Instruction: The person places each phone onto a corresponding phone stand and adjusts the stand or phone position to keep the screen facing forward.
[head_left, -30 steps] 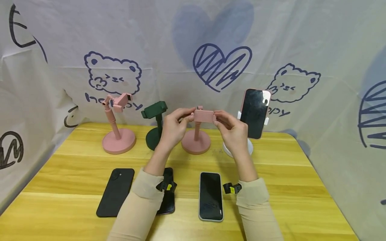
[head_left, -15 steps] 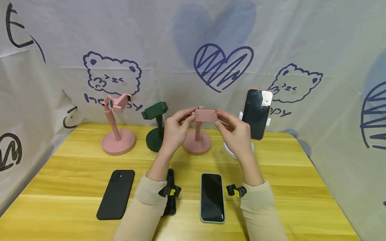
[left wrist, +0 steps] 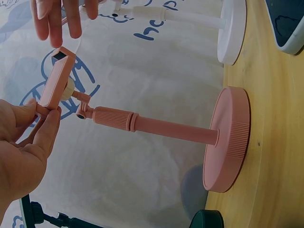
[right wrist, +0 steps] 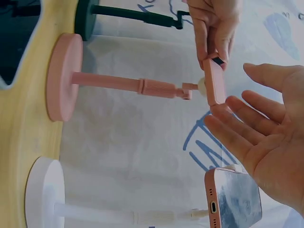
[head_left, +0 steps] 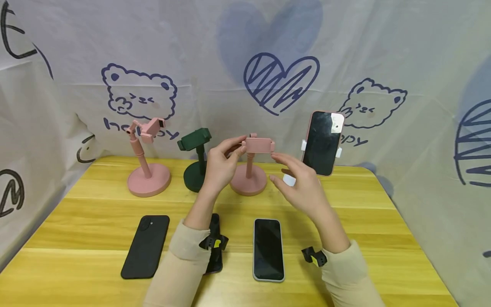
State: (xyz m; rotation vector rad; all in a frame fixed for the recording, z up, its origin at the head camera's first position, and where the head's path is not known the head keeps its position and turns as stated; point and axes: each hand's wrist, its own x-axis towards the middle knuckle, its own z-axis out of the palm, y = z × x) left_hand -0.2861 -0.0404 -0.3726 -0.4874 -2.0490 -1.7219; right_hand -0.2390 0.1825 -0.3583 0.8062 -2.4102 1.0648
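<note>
A pink phone stand stands upright at the back middle of the table, its clamp head level across the top. My left hand pinches the left end of that clamp between thumb and fingers, as the left wrist view also shows. At the other end my right hand is spread, thumb apart from the fingers, its fingertips right beside the clamp's right end. Seen in the right wrist view, the right palm is turned up with nothing in it.
A second pink stand and a green stand are to the left. On the right a white stand carries a pink-edged phone. Nearer lie a black phone, a partly covered phone and a pale-cased phone.
My right hand has let go of the clamp's right end, opened its fingers and drawn back slightly right and down. The left hand keeps its pinch on the clamp.
</note>
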